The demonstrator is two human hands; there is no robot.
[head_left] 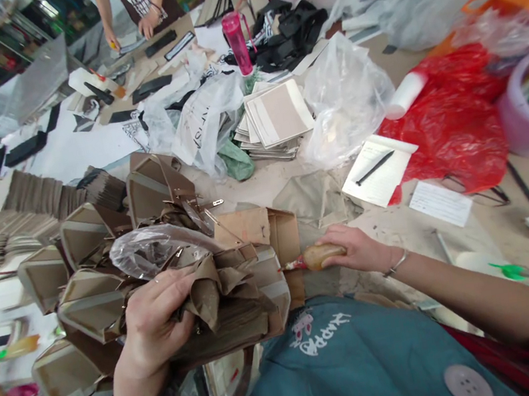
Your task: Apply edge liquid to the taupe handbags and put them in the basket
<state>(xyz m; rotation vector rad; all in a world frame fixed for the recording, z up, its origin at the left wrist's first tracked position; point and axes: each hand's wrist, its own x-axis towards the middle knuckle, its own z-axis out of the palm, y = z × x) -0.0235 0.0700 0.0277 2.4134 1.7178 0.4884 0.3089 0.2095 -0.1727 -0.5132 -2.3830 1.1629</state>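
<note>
My left hand [157,314] is closed on the brown fabric of a half-made handbag [242,320], which lies on its side with its pale panel end facing right. In my right hand [356,247] is a squeeze bottle of yellowish glue [322,256]. Its red-stained tip points left and is at the edge of the bag's panel; whether it touches cannot be told. Clear plastic wrap [156,246] covers a handle on top of the bag. Several similar brown bags [92,301] crowd together left of my left hand. Behind the held bag is a brown cardboard box [283,232].
Stacked panels [31,196] stand at the left. A pink bottle [237,43], clear plastic bags [348,93], a notebook [376,169] with a pen, a red bag [448,116] and a lilac tub [517,115] cover the table. Across it a person works; another's arm shows at left.
</note>
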